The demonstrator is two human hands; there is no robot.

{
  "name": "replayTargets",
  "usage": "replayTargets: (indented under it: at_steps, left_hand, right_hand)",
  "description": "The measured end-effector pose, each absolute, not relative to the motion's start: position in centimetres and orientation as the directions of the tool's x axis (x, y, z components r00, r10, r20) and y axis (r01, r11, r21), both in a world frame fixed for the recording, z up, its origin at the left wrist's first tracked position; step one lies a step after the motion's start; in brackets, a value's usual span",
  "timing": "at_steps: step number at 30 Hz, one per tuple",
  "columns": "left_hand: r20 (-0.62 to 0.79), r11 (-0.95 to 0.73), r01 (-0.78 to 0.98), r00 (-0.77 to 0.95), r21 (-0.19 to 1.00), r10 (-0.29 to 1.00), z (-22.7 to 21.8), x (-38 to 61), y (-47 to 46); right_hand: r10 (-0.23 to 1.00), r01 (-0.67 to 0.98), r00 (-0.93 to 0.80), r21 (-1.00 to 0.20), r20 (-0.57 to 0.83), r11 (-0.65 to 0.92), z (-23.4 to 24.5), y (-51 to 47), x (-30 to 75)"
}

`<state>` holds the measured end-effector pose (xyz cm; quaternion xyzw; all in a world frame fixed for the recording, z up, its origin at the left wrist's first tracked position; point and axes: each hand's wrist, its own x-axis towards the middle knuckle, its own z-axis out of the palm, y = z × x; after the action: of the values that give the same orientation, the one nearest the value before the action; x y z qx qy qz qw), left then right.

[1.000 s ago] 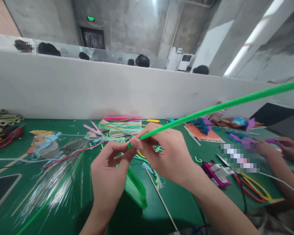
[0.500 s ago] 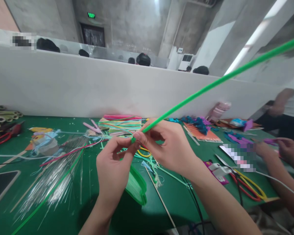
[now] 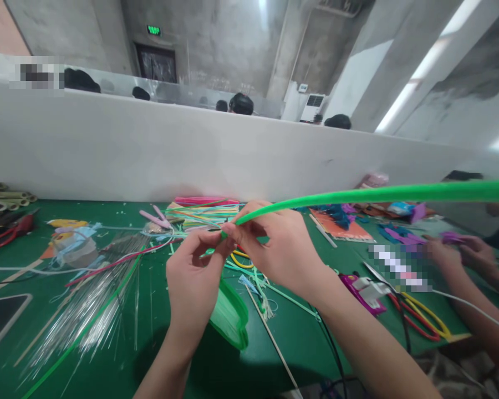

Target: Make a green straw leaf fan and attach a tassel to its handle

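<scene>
A long bright green pipe cleaner [image 3: 357,195] stretches from my fingertips out past the right edge of the view, slightly arched. My right hand [image 3: 283,244] pinches it near its inner end. Fingertips of my left hand [image 3: 195,271] are closed on the same end, touching the right fingers, so the exact spot between them is hidden. Below and partly behind my left hand is a green leaf-like piece [image 3: 230,318] with a pale inside and a raised fuzzy edge. Whether it joins the pipe cleaner I cannot tell.
Thin clear wires [image 3: 95,299] spread at left beside a phone [image 3: 4,316]. Coloured pipe cleaners [image 3: 203,215] lie behind my hands. Scissors [image 3: 424,316] and a purple power strip [image 3: 363,293] lie at right, near a co-worker's hands [image 3: 444,255]. A white partition [image 3: 149,149] stands behind.
The free length of the pipe cleaner has swung down from a steep upward slant to nearly level. My hands keep almost the same pinch and place.
</scene>
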<state>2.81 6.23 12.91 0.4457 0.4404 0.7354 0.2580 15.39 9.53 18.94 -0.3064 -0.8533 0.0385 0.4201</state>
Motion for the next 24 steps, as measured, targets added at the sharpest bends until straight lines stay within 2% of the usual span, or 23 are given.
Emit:
replayTargets:
  at_steps: [5, 11, 14, 20, 22, 24]
  left_hand:
    - [0.406, -0.464, -0.011, -0.467, 0.886, 0.786, 12.9, 2.7, 6.4]
    - [0.410, -0.462, -0.004, -0.458, 0.887, 0.789, 12.8, 2.7, 6.6]
    - [0.424, -0.467, 0.025, -0.464, 0.884, 0.778, 12.8, 2.8, 6.7]
    - [0.411, -0.469, -0.019, -0.452, 0.883, 0.791, 12.7, 2.6, 6.7]
    - [0.415, -0.459, 0.005, -0.436, 0.888, 0.798, 12.7, 2.5, 6.6]
    - [0.442, -0.467, 0.046, -0.416, 0.883, 0.795, 12.8, 2.4, 6.3]
  right_hand:
    - [0.618, 0.496, -0.463, -0.392, 0.636, 0.775, 19.7, 9.9, 15.5]
    - [0.758, 0.428, -0.488, -0.637, 0.434, 0.641, 19.6, 11.1, 16.0]
    - [0.779, 0.399, -0.451, -0.682, 0.436, 0.613, 18.7, 11.4, 15.9]
    - [0.757, 0.394, -0.358, -0.647, 0.546, 0.653, 18.0, 10.7, 15.4]
    - [0.796, 0.342, -0.336, -0.722, 0.504, 0.601, 18.1, 10.4, 15.4]
    - [0.843, 0.209, -0.327, -0.837, 0.427, 0.505, 18.2, 10.3, 15.5]
